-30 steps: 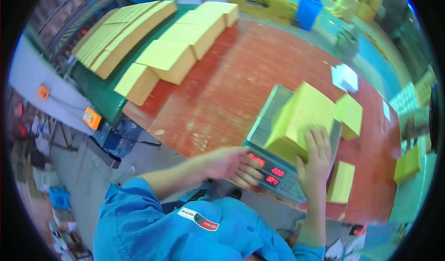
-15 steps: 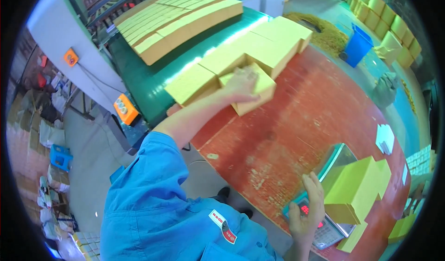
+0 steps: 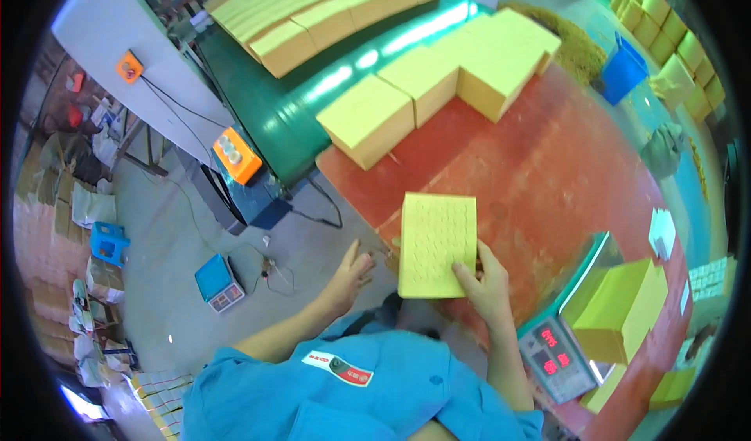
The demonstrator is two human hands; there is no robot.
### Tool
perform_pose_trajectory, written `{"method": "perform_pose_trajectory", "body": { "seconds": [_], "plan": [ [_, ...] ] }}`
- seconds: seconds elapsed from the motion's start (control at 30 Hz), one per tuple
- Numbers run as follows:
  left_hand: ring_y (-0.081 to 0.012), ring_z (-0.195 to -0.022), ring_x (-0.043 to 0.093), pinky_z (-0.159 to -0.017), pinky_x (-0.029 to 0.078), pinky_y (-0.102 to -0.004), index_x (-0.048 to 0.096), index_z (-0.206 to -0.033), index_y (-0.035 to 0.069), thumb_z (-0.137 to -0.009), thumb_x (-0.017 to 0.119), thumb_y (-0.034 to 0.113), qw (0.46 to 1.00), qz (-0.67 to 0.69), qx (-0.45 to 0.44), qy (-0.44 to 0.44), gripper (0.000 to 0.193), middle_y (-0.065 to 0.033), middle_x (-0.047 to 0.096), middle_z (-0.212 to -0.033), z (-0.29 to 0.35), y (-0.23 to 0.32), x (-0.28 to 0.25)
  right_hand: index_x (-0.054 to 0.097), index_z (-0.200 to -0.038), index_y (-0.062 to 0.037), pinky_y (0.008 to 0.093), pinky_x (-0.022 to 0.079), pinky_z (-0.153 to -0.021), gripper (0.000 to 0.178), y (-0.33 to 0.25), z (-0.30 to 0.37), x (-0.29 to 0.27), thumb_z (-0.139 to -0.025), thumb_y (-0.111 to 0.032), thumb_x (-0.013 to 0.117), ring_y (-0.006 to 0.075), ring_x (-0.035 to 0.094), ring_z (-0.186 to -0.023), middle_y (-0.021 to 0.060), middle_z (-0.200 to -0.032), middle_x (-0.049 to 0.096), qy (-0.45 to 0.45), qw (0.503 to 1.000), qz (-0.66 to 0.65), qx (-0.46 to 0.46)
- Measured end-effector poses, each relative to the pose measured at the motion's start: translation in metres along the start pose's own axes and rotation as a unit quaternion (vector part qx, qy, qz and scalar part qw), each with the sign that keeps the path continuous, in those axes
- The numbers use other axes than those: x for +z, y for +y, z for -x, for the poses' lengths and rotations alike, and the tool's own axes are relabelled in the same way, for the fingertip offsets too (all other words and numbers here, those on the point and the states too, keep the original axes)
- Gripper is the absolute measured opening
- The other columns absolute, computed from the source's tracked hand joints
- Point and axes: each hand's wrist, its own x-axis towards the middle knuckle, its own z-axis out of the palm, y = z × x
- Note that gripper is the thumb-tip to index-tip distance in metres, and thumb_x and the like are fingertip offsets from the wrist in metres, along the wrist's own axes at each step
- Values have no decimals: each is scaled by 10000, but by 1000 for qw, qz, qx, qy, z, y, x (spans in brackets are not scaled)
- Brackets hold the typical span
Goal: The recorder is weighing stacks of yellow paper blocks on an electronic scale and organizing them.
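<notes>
In my right hand (image 3: 486, 291) is a stack of yellow paper (image 3: 438, 241) with rows of wavy marks across its face. My thumb presses on that face near its lower right edge, and the other fingers are mostly hidden behind it. My left hand (image 3: 348, 279) hangs in the air to the left of the stack, fingers apart, with nothing in it. To the right of my right arm, a digital scale (image 3: 562, 367) with lit red digits stands on the red table (image 3: 469, 175). Yellow paper blocks (image 3: 614, 308) rest on the scale.
Yellow blocks (image 3: 368, 120) stand in a row along the table's far edge. Beyond them runs a green conveyor belt (image 3: 293, 116) carrying more blocks (image 3: 336, 22). An orange control box (image 3: 236, 156) is at its near end. Another scale (image 3: 220, 283) sits on the floor with a cable nearby.
My left hand has come back from the row of blocks toward me. One stack has left the row and is now in my right hand, which has moved left from beside the scale.
</notes>
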Motion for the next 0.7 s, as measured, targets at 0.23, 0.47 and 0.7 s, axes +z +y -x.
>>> {"method": "perform_pose_trajectory", "body": {
  "seconds": [0.23,0.47,0.7],
  "plan": [
    [-275,-1334,409,-1064,353,-417,-31,-1539,153,-889,569,552,979,152,-7,-136,970,-161,351,-1484,27,33,39,515,-1260,23,392,491,-839,547,-7,38,28,-821,-259,681,318,613,-996,209,-1093,613,70,992,82,-71],
    [-251,-1293,444,-1042,381,-369,52,-1540,130,-835,626,327,984,-32,-50,-168,930,-148,411,-1428,54,68,73,551,-1206,1,349,517,-778,447,29,74,12,-848,-235,677,220,640,-920,158,-1048,645,125,989,46,-68],
    [-282,-1352,389,-1103,338,-416,247,-1472,28,-830,567,217,971,80,-1,-224,742,-163,401,-1438,82,101,135,473,-1292,41,360,512,-802,634,-5,157,-78,-864,-385,668,264,628,-959,204,-1102,602,154,974,-92,-137]
  ]
}}
